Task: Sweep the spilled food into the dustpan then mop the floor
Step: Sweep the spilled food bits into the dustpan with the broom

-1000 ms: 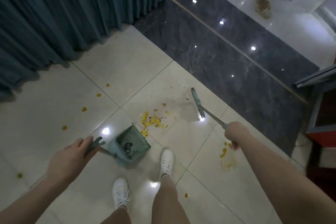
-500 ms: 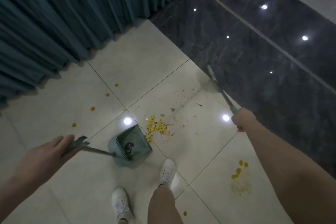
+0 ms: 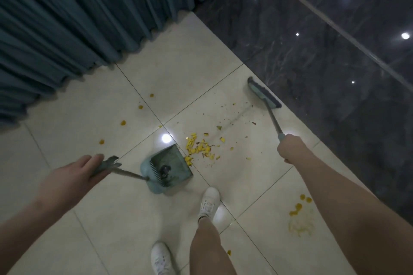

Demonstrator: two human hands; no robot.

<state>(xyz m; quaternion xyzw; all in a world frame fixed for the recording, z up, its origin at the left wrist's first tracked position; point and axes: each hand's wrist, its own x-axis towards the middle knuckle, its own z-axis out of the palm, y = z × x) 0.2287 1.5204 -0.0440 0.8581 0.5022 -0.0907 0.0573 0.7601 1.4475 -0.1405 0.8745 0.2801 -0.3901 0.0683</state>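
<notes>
Spilled food point(image 3: 201, 149): small yellow bits heaped on the pale tiled floor point(image 3: 178, 69), touching the right side of the dustpan's open lip; stray pieces lie to the left.
Dustpan point(image 3: 169, 167): teal, comb-toothed, with a dark clump inside; rests on the floor, near centre.
Left hand point(image 3: 73, 172): holds the dustpan's long handle.
Broom point(image 3: 263, 94): teal head on the floor, far right, apart from the heap.
Right hand point(image 3: 290, 148): clenched round the broom's handle.
</notes>
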